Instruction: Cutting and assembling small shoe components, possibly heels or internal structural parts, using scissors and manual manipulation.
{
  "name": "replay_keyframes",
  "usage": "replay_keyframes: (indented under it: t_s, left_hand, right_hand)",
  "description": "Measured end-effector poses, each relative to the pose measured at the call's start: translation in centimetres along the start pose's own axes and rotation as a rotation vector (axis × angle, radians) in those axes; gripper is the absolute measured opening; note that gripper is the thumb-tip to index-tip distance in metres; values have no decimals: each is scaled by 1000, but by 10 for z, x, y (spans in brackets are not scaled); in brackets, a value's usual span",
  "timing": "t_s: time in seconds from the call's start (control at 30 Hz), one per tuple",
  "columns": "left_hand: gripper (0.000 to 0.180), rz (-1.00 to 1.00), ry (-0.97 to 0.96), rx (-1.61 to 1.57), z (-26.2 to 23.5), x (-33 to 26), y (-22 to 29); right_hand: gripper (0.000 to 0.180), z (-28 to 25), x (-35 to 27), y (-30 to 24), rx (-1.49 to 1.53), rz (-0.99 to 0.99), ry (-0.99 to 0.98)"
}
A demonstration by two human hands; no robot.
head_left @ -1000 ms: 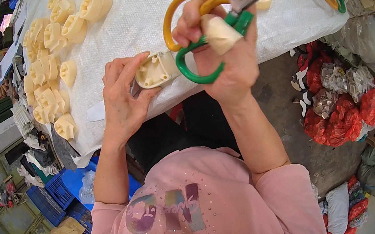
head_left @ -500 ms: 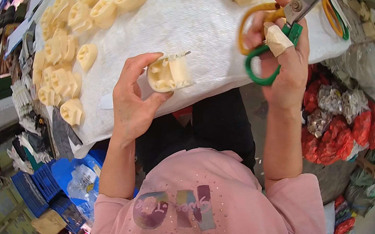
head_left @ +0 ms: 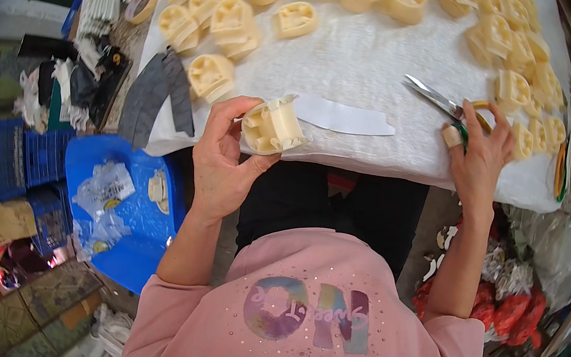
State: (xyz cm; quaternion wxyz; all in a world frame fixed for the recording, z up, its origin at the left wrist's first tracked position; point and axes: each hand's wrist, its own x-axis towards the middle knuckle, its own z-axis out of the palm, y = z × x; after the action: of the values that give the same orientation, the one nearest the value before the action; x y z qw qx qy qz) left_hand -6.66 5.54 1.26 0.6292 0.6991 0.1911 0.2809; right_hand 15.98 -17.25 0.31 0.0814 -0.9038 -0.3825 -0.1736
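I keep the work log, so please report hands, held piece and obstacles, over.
Left hand gripping cream molded piece. Right hand at scissors, grip unclear. Possible obstacle: white paper strip between hands.

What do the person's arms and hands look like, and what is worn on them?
Short pink sleeves leave both forearms bare. The left hand wears no glove; the right hand is also gloveless, with a pale beige wrap around its thumb.

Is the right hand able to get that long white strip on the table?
Probably yes: only white sheet shows between the right hand and the white strip. The hand is at the scissors, though, so it may have to leave them first.
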Motion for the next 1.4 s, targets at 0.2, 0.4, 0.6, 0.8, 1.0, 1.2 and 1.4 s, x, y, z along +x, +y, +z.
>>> replay_keyframes:
  t_s: [0.2,0.4,0.6,0.8,1.0,1.2,1.4]
  left_hand:
    - [54,71,61,55,-3,-15,6]
    - [56,107,17,79,6,-26,10]
    - [58,92,5,111,4,-36,8]
    - [57,93,75,127,1,-33,11]
    - [58,12,172,170,-23,-42,9]
    - [52,-27,450,324,-72,-66,-9]
    - [50,-307,952,555,-182,-163,-74]
  right_hand:
    - [27,-28,-8,-83,1278,59,-245]
    - [18,-33,-11,-127,1433,-116,-483]
    - [16,-33,-15,-133,1483,72,-642]
    - [14,-25,-12,-142,1270,-110,-374]
    - [23,-17,1,-125,1571,13,-460]
    - [19,-2,12,-109,1237,17,-277]
    - [23,6,18,-111,810,-226,-179]
